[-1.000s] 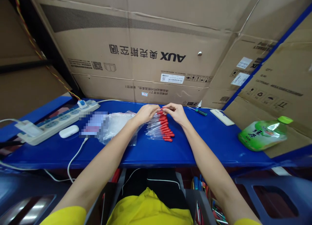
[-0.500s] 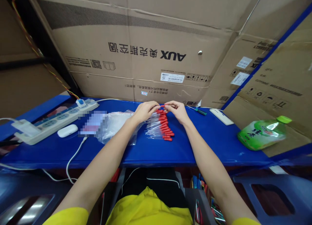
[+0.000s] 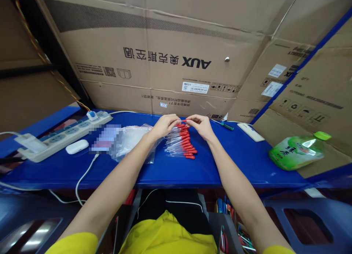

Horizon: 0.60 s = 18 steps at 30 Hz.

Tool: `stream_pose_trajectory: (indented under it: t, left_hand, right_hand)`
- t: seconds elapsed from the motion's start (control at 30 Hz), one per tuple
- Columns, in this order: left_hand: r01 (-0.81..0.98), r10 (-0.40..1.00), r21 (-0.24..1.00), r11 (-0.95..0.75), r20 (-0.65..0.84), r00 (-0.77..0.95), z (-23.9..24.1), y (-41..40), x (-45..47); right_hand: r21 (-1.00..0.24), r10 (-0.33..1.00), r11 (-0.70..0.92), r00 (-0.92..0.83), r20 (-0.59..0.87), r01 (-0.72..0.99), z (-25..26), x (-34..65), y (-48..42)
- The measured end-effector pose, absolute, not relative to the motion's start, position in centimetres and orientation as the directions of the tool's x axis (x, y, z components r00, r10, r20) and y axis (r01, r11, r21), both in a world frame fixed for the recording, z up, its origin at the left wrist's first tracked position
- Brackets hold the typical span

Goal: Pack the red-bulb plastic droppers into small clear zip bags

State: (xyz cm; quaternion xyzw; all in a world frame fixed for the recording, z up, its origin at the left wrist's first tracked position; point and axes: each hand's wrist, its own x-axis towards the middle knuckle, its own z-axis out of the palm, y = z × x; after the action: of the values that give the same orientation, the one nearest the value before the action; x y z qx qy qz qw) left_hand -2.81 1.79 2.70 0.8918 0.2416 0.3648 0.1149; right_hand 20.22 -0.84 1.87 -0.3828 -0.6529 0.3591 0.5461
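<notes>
A row of glass droppers [image 3: 186, 143] lies side by side on the blue table [image 3: 176, 175], red rubber bulbs to the right and clear tubes to the left. At the far end of this row, my left hand [image 3: 164, 126] and my right hand [image 3: 202, 126] pinch one dropper [image 3: 183, 120] between them. Its red bulb shows between my fingertips; my left fingers hide most of its tube. My right thumb and forefinger close on the bulb end. A clear plastic bag [image 3: 132, 138] lies partly under my left forearm.
Left stand a power strip [image 3: 70, 133], a white earbud case [image 3: 77, 147] and a blurred-out phone [image 3: 106, 137] with a cable. Right lie a green screwdriver [image 3: 227, 126], a white flat device [image 3: 250, 132] and a green drink bottle [image 3: 298, 151]. Cardboard [image 3: 165, 37] walls the back.
</notes>
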Motion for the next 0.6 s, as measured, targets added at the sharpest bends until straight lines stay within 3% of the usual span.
stream_pose_trajectory:
  t: [0.6]
  left_hand:
    - [0.377, 0.567, 0.424, -0.823, 0.576, 0.589, 2.47, 1.73, -2.39]
  right_hand:
    - [-0.879, 0.887, 0.459, -0.121, 0.446, 0.126, 1.69, 19.75, -0.72]
